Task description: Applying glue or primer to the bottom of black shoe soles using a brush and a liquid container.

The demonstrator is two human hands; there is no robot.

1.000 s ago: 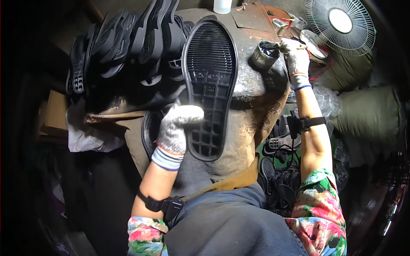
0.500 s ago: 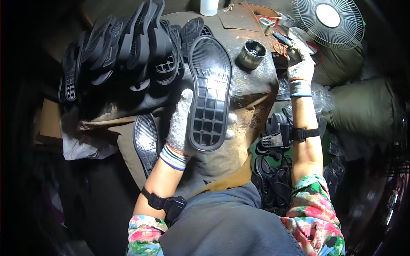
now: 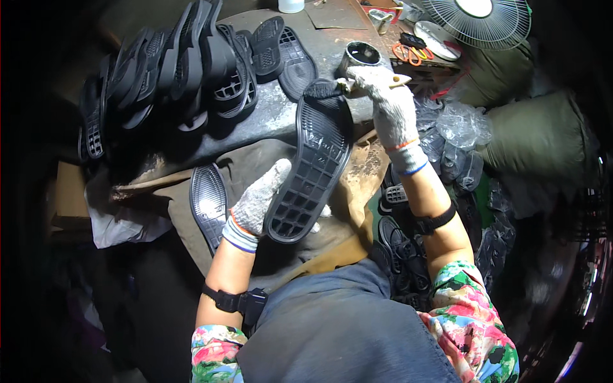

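The black rubber shoe sole (image 3: 313, 169) is resting tilted over the table (image 3: 281, 118) edge, the left hand (image 3: 258, 201) gripping its heel (light, bendy, best held there), while the right hand (image 3: 386, 105) is clenching a brush (image 3: 348, 86) at its toe, near the glue tin (image 3: 359, 56).

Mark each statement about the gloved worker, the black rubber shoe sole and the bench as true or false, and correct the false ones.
1. The left hand holds the black rubber shoe sole at its heel end. True.
2. The right hand grips orange-handled scissors. False: it holds a brush with dark bristles at the sole's toe end; the orange-handled scissors lie on the bench.
3. Both hands wear knitted work gloves. True.
4. The small round metal tin sits on the person's lap. False: it stands on the workbench, beyond the sole.
5. A pile of black soles lies on the bench to the person's left. True.
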